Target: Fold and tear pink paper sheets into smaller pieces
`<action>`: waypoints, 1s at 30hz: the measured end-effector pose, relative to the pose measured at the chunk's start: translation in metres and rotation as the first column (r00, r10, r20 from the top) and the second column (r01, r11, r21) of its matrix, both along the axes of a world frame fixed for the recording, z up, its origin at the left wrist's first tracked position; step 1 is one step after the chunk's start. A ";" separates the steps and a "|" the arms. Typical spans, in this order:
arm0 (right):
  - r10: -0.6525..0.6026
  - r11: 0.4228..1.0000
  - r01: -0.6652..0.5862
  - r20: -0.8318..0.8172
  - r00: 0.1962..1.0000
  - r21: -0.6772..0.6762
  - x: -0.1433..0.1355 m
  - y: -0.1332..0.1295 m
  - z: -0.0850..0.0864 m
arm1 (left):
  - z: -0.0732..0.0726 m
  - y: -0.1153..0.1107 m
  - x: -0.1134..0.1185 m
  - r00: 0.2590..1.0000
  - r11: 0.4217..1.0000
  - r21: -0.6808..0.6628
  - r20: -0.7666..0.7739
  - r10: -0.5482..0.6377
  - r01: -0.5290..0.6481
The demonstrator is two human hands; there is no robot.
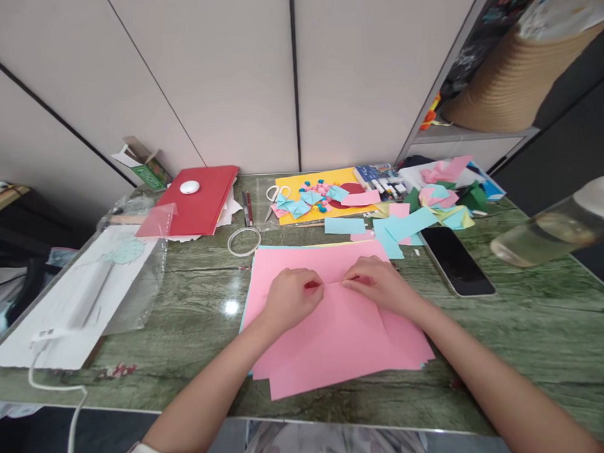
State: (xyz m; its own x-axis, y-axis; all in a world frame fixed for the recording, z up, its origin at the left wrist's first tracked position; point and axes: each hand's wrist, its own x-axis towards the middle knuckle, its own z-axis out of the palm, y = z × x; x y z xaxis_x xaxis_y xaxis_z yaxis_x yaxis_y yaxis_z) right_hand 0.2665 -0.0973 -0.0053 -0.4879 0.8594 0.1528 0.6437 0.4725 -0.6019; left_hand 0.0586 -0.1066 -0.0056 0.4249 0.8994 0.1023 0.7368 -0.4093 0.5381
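Head view: both hands (291, 298) (383, 288) pinch a pink sheet (327, 345) by its far edge, bare tabletop (198, 318) leftward.

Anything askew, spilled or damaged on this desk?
The top pink sheet lies askew on the paper stack: its near edge slants and a corner juts past the rest. Loose paper scraps lie jumbled beyond the phone. I see no spill or clear damage.

Paper stack (327, 345) left of phone (458, 261)
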 end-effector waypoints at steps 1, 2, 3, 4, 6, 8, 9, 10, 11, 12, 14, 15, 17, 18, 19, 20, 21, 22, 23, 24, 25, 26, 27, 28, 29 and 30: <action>-0.005 1.000 0.005 0.001 1.000 0.002 0.002 0.001 0.001 | 0.000 0.001 -0.001 1.000 1.000 -0.006 0.004 0.000 0.000; -0.011 1.000 0.011 0.001 1.000 0.000 0.004 0.002 0.001 | 0.000 0.002 -0.002 1.000 1.000 -0.010 0.008 0.002 -0.002; -0.018 1.000 0.018 -0.005 1.000 -0.002 0.008 0.003 0.002 | 0.000 0.003 -0.004 1.000 1.000 -0.010 0.011 0.004 -0.004; -0.026 1.000 0.026 -0.013 1.000 -0.007 0.012 0.005 0.003 | 0.001 0.004 -0.005 1.000 1.000 -0.010 0.015 0.010 -0.010; -0.052 0.998 0.051 -0.036 0.998 -0.022 0.022 0.008 0.004 | 0.002 0.007 -0.009 0.999 0.999 -0.009 0.026 0.032 -0.031; -0.095 0.995 0.093 -0.056 0.994 -0.042 0.034 0.013 0.003 | 0.003 0.010 -0.013 0.997 0.998 -0.014 0.043 0.057 -0.056; -0.123 0.992 0.119 -0.066 0.990 -0.051 0.041 0.015 0.003 | 0.004 0.013 -0.016 0.996 0.998 -0.021 0.054 0.068 -0.067; -0.147 0.988 0.143 -0.072 0.986 -0.061 0.047 0.017 0.002 | 0.005 0.015 -0.019 0.995 0.997 -0.030 0.065 0.079 -0.077; -0.166 0.984 0.161 -0.071 0.984 -0.072 0.054 0.020 0.001 | 0.005 0.018 -0.023 0.993 0.995 -0.039 0.075 0.090 -0.087; -0.184 0.981 0.178 -0.070 0.980 -0.081 0.060 0.022 0.000 | 0.005 0.021 -0.027 0.991 0.994 -0.047 0.084 0.102 -0.098; -0.204 0.975 0.197 -0.067 0.977 -0.107 0.071 0.026 -0.001 | 0.004 0.028 -0.038 0.986 0.990 -0.046 0.090 0.137 -0.134; -0.214 0.972 0.205 -0.069 0.974 -0.119 0.075 0.027 -0.002 | 0.003 0.032 -0.044 0.983 0.986 -0.039 0.089 0.163 -0.160; -0.235 0.965 0.222 -0.078 0.969 -0.143 0.081 0.029 -0.002 | 0.002 0.038 -0.054 0.970 0.974 -0.022 0.087 0.228 -0.227; -0.245 0.961 0.230 -0.082 0.966 -0.155 0.083 0.030 -0.002 | 0.002 0.040 -0.058 0.961 0.965 -0.012 0.092 0.261 -0.261; -0.252 0.958 0.236 -0.086 0.964 -0.166 0.083 0.030 -0.002 | 0.002 0.042 -0.059 0.954 0.958 -0.003 0.097 0.284 -0.286; -0.254 0.956 0.235 -0.092 0.963 -0.176 0.082 0.030 -0.002 | 0.002 0.042 -0.059 0.949 0.955 0.001 0.110 0.296 -0.298; -0.249 0.956 0.228 -0.098 0.963 -0.186 0.079 0.029 -0.002 | 0.001 0.042 -0.057 0.946 0.956 -0.003 0.139 0.292 -0.294; -0.240 0.957 0.217 -0.104 0.965 -0.194 0.076 0.029 -0.003 | 0.000 0.041 -0.053 0.946 0.962 -0.019 0.179 0.271 -0.272; -0.224 0.959 0.199 -0.108 0.969 -0.202 0.073 0.029 -0.004 | -0.001 0.040 -0.048 0.939 0.970 -0.049 0.243 0.242 -0.237; -0.208 0.961 0.181 -0.111 0.972 -0.209 0.070 0.029 -0.005 | -0.004 0.039 -0.043 0.929 0.978 -0.090 0.307 0.206 -0.187; -0.193 0.962 0.166 -0.112 0.975 -0.216 0.067 0.029 -0.006 | -0.007 0.038 -0.039 0.918 0.981 -0.134 0.353 0.182 -0.143; -0.181 0.963 0.153 -0.110 0.977 -0.224 0.065 0.029 -0.007 | -0.010 0.037 -0.034 0.907 0.978 -0.171 0.383 0.176 -0.118; -0.173 0.963 0.145 -0.108 0.979 -0.227 0.063 0.029 -0.009 | -0.013 0.036 -0.031 0.904 0.974 -0.198 0.388 0.179 -0.108; -0.172 0.965 0.147 -0.101 0.980 -0.216 0.061 0.028 -0.009 | -0.016 0.036 -0.029 0.904 0.972 -0.210 0.385 0.185 -0.109; -0.176 0.970 0.159 -0.085 0.981 -0.182 0.058 0.028 -0.010 | -0.017 0.035 -0.027 0.905 0.970 -0.215 0.381 0.189 -0.113; -0.185 0.977 0.176 -0.058 0.981 -0.123 0.055 0.027 -0.009 | -0.018 0.034 -0.026 0.906 0.970 -0.214 0.377 0.193 -0.117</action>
